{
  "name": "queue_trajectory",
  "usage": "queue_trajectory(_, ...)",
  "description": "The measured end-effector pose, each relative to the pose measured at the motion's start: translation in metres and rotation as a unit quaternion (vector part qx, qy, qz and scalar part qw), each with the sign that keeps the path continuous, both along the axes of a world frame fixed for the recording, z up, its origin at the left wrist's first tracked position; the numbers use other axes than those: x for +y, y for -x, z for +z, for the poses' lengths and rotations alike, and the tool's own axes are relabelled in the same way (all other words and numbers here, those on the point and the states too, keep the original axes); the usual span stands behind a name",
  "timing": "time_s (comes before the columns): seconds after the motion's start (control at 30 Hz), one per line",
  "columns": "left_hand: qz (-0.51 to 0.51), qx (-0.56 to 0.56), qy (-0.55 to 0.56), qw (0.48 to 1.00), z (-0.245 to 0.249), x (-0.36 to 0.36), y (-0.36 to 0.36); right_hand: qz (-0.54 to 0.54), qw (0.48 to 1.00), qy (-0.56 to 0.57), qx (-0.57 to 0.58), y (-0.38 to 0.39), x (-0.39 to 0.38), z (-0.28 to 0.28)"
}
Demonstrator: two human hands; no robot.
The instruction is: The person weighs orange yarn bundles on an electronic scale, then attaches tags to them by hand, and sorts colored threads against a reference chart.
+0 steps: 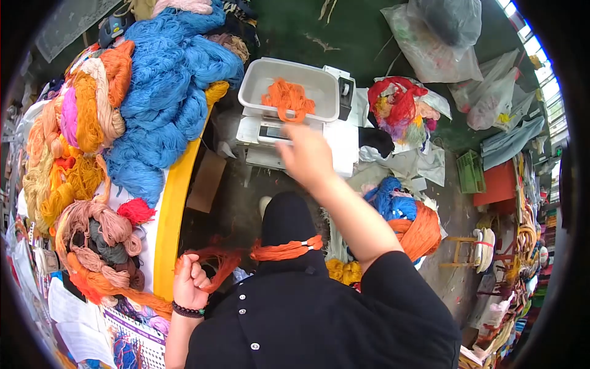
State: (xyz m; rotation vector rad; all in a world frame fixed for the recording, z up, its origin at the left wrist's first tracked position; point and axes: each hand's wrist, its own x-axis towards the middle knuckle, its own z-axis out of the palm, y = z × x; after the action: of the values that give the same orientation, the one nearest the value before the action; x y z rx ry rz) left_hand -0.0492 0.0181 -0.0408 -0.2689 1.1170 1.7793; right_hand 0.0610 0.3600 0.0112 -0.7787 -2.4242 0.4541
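Head view, left hand (192, 283): closed around loose orange strands (222, 269), beside the yellow-edged table (169, 227).
Right hand (309, 157): near the scale's display (270, 131); cannot tell whether open or closed.
White tub (246, 92): above the display, holding 1 orange yarn bundle (289, 95).
Black-clothed leg (287, 218): 1 orange skein (279, 251) lies across it.
Blue yarn (166, 92): heaped left of the tub.

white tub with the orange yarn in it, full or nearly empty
Nearly empty: the white tub holds only a small heap of orange yarn, with bare bottom showing around it.
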Motion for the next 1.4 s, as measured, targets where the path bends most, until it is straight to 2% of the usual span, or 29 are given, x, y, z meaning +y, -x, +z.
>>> queue_trajectory(0.07,0.012,-0.028,0.0,1.0,-0.004,-0.002,0.0,0.204,0.955,0.139,0.162,-0.016,-0.059,0.051)
queue_trajectory(0.1,-0.005,-0.021,-0.012,1.0,-0.007,-0.003,0.001,0.347,0.916,0.088,0.179,-0.024,-0.079,0.079)
queue_trajectory(0.13,-0.005,-0.033,-0.007,0.999,-0.012,-0.004,0.002,0.465,0.869,0.125,0.115,-0.033,-0.097,0.114)
queue_trajectory(0.17,0.004,-0.014,0.026,1.0,-0.012,0.001,-0.002,0.575,0.815,0.056,0.04,-0.042,-0.107,0.139)
queue_trajectory(0.23,-0.017,-0.02,-0.009,1.0,-0.003,0.005,-0.004,0.632,0.736,0.106,0.219,-0.06,-0.131,0.147)
queue_trajectory(0.27,-0.019,-0.031,-0.03,0.999,-0.006,0.004,-0.006,0.592,0.711,0.193,0.327,-0.06,-0.151,0.148)
queue_trajectory(0.33,-0.025,-0.023,-0.029,0.999,-0.008,0.004,-0.01,0.544,0.766,0.047,0.339,-0.071,-0.144,0.171)
queue_trajectory(0.37,-0.025,-0.02,-0.019,0.999,-0.005,0.005,-0.013,0.529,0.741,0.138,0.39,-0.068,-0.149,0.171)
queue_trajectory(0.43,-0.024,-0.021,-0.013,0.999,-0.002,0.004,-0.016,0.622,0.684,0.235,0.3,-0.074,-0.152,0.173)
queue_trajectory(0.47,-0.025,-0.019,-0.012,0.999,-0.001,0.003,-0.017,0.624,0.68,0.243,0.299,-0.077,-0.155,0.17)
queue_trajectory(0.53,-0.026,-0.014,-0.018,0.999,-0.004,0.0,-0.017,0.578,0.672,0.23,0.402,-0.081,-0.162,0.162)
queue_trajectory(0.57,-0.022,-0.013,-0.018,1.0,-0.004,-0.001,-0.017,0.607,0.621,0.393,0.302,-0.091,-0.132,0.18)
queue_trajectory(0.6,-0.031,-0.016,-0.037,0.999,-0.005,-0.002,-0.016,0.657,0.654,0.074,0.368,-0.075,-0.134,0.169)
queue_trajectory(0.67,-0.022,-0.009,-0.004,1.0,0.005,0.003,-0.02,0.604,0.691,0.052,0.394,-0.073,-0.129,0.169)
queue_trajectory(0.73,-0.036,-0.008,-0.02,0.999,0.004,0.005,-0.022,0.622,0.697,0.051,0.353,-0.092,-0.137,0.172)
queue_trajectory(0.8,-0.044,0.021,-0.025,0.998,0.009,0.009,-0.027,0.521,0.781,0.026,0.343,-0.1,-0.15,0.182)
queue_trajectory(0.83,-0.043,0.065,0.026,0.997,0.012,0.012,-0.029,0.585,0.754,0.192,0.229,-0.104,-0.149,0.192)
queue_trajectory(0.87,-0.068,0.116,0.021,0.991,0.016,0.013,-0.03,0.63,0.687,0.345,0.109,-0.104,-0.146,0.202)
queue_trajectory(0.9,-0.094,0.16,0.034,0.982,0.019,0.013,-0.029,0.603,0.744,0.216,0.187,-0.093,-0.171,0.153)
queue_trajectory(0.93,-0.086,0.165,0.045,0.981,0.027,0.021,-0.031,0.572,0.756,0.242,0.208,-0.085,-0.171,0.152)
queue_trajectory(1.0,-0.079,0.157,0.066,0.982,0.046,0.028,-0.032,0.461,0.874,0.14,-0.064,-0.064,-0.164,0.143)
queue_trajectory(1.03,-0.077,0.184,0.011,0.98,0.04,0.027,-0.029,0.45,0.859,0.206,0.133,-0.048,-0.158,0.102)
queue_trajectory(1.07,-0.094,0.236,0.003,0.967,0.05,0.03,-0.031,0.332,0.889,0.269,0.164,-0.039,-0.155,0.076)
queue_trajectory(1.1,-0.103,0.239,-0.03,0.965,0.058,0.033,-0.034,0.306,0.889,0.32,0.117,-0.033,-0.147,0.061)
queue_trajectory(1.13,-0.132,0.197,-0.059,0.97,0.071,0.039,-0.039,0.277,0.914,0.277,0.108,-0.028,-0.143,0.048)
queue_trajectory(1.2,-0.153,0.247,-0.095,0.952,0.072,0.039,-0.041,0.249,0.826,0.504,0.037,-0.026,-0.148,0.041)
queue_trajectory(1.23,-0.135,0.236,-0.096,0.958,0.076,0.042,-0.044,0.255,0.778,0.571,0.055,-0.026,-0.152,0.042)
queue_trajectory(1.27,-0.147,0.233,-0.115,0.954,0.073,0.04,-0.043,0.277,0.754,0.593,0.063,-0.024,-0.155,0.041)
queue_trajectory(1.4,-0.146,0.247,-0.105,0.952,0.071,0.038,-0.045,0.252,0.725,0.64,0.043,-0.021,-0.161,0.043)
